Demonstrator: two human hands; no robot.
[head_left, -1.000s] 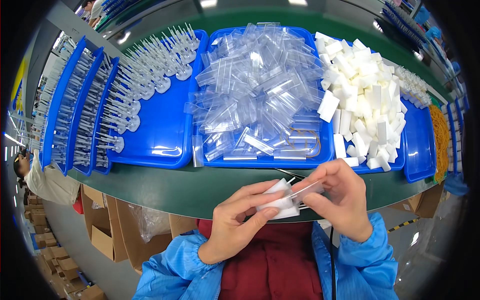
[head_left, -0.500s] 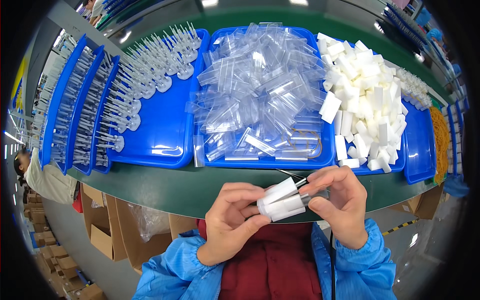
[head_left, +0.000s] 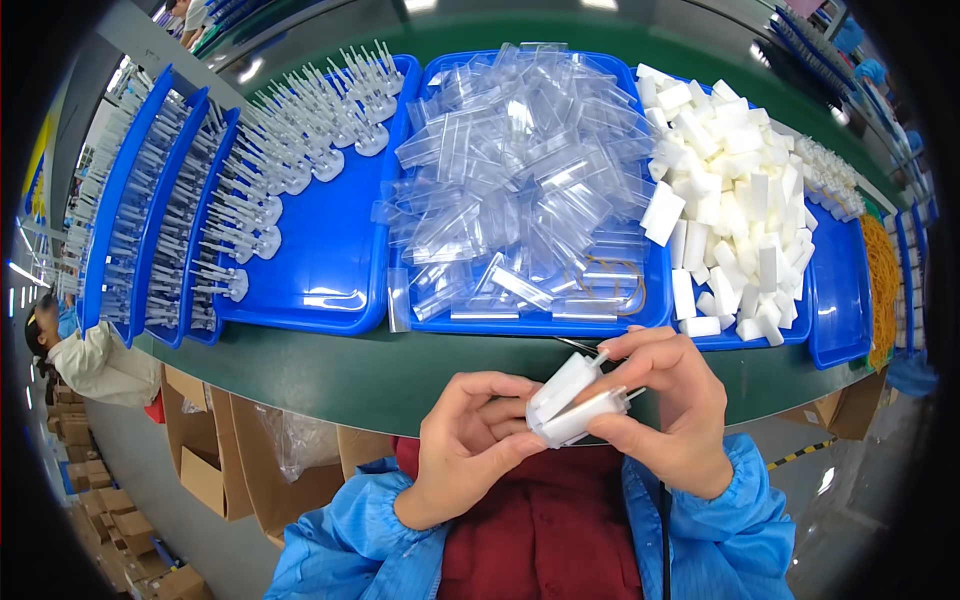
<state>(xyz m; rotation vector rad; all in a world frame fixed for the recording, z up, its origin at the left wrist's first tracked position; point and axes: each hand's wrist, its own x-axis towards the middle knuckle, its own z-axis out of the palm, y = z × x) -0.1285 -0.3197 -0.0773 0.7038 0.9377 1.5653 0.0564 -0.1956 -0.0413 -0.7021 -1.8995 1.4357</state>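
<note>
My left hand [head_left: 470,445] and my right hand [head_left: 665,405] meet in front of my chest, just below the green table edge [head_left: 330,375]. Together they grip two white foam blocks [head_left: 572,402] with thin clear pieces pushed into them, tips poking out to the right. Beyond the hands lies a blue tray [head_left: 540,322] heaped with clear plastic sleeves [head_left: 520,180]. To its right a blue tray [head_left: 838,300] holds a pile of white foam blocks [head_left: 730,190].
A blue tray [head_left: 330,270] at left holds several clear stemmed parts [head_left: 290,160]; narrower racks [head_left: 150,210] of them stand further left. Yellow rubber bands [head_left: 884,280] lie at the far right. Cardboard boxes [head_left: 205,470] sit under the table. Another person [head_left: 85,355] is at far left.
Both hands have turned the foam blocks: a second block now sits beside the first, and the pair has dropped slightly lower and closer to my chest.
</note>
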